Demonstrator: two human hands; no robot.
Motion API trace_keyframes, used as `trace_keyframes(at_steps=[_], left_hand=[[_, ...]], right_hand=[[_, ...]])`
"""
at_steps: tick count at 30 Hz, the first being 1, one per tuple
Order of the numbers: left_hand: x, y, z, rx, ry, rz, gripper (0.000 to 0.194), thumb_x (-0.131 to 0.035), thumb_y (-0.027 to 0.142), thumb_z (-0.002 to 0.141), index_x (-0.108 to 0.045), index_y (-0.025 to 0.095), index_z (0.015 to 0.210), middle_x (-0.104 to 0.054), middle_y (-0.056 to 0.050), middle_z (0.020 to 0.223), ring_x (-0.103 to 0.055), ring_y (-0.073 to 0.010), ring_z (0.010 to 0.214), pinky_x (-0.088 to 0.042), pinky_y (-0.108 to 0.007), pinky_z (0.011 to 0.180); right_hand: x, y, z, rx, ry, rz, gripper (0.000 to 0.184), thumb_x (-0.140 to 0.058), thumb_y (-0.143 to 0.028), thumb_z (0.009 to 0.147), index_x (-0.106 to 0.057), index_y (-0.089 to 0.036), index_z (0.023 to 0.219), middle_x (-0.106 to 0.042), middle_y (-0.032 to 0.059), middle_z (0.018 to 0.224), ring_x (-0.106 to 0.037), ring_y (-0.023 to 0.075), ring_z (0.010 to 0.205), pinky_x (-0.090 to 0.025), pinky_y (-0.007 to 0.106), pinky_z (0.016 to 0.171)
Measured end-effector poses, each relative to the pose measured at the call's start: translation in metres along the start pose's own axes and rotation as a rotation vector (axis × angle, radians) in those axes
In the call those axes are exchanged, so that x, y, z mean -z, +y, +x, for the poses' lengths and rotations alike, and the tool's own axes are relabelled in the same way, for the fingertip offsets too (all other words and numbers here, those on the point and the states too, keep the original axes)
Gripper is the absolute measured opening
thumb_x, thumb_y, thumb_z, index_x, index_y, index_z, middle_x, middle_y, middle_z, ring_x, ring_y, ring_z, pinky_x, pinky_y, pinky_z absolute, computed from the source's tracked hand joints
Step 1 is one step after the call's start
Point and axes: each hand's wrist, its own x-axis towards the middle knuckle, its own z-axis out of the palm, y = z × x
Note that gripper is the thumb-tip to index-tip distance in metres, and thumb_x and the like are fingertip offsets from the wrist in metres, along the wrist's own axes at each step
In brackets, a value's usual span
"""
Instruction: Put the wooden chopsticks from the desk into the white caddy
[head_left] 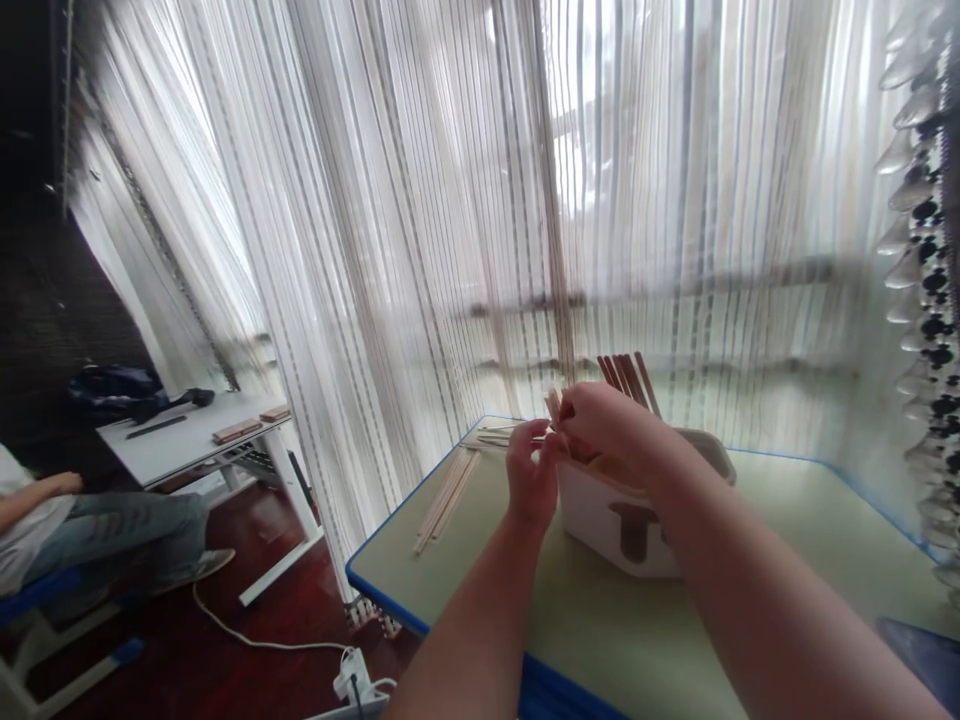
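My left hand (531,478) and my right hand (609,428) meet above the near rim of a white plastic tub (622,520) on a green table (600,630). Both are closed in a pinch on pale wooden sticks (553,405) whose tips poke up between the fingers. Several reddish-brown sticks (626,378) stand up out of the tub behind my right hand. More pale sticks (448,498) lie flat on the table to the left of my left hand.
The blue-edged table ends near a string curtain (420,250) at a window. At left a seated person (90,520) is beside a white desk (195,440). A power strip and cable (352,680) lie on the dark red floor.
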Motion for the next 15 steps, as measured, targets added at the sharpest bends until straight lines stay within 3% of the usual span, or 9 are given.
trace_keyframes(at_steps=[3,8,15], left_hand=[[0.000,0.002,0.000,-0.048,-0.018,0.033,0.031,-0.049,0.044,0.085,-0.061,0.017,0.096,-0.061,-0.007,0.096,-0.058,-0.0170,0.092,-0.046,-0.031,0.082],[-0.001,0.006,0.001,-0.112,-0.057,0.076,0.031,-0.044,0.040,0.089,-0.064,0.019,0.096,-0.061,-0.006,0.097,-0.056,-0.0168,0.095,-0.043,-0.034,0.088],[0.000,0.010,0.003,-0.097,-0.087,0.105,0.032,-0.043,0.040,0.089,-0.064,0.018,0.097,-0.061,-0.008,0.100,-0.056,-0.0174,0.096,-0.046,-0.032,0.083]], right_hand=[[0.003,0.000,-0.001,-0.049,-0.029,-0.003,0.016,-0.056,-0.021,0.078,-0.071,-0.017,0.075,-0.065,0.0065,0.063,-0.061,0.0162,0.063,-0.044,0.025,0.061],[0.006,0.009,-0.002,-0.059,0.035,0.090,0.018,-0.052,-0.018,0.075,-0.069,-0.014,0.077,-0.063,0.0062,0.056,-0.060,0.0154,0.054,-0.043,0.025,0.056],[0.031,0.015,-0.024,-0.057,0.363,0.285,0.013,-0.055,-0.023,0.076,-0.065,-0.015,0.079,-0.067,0.0071,0.068,-0.061,0.0154,0.056,-0.044,0.025,0.053]])
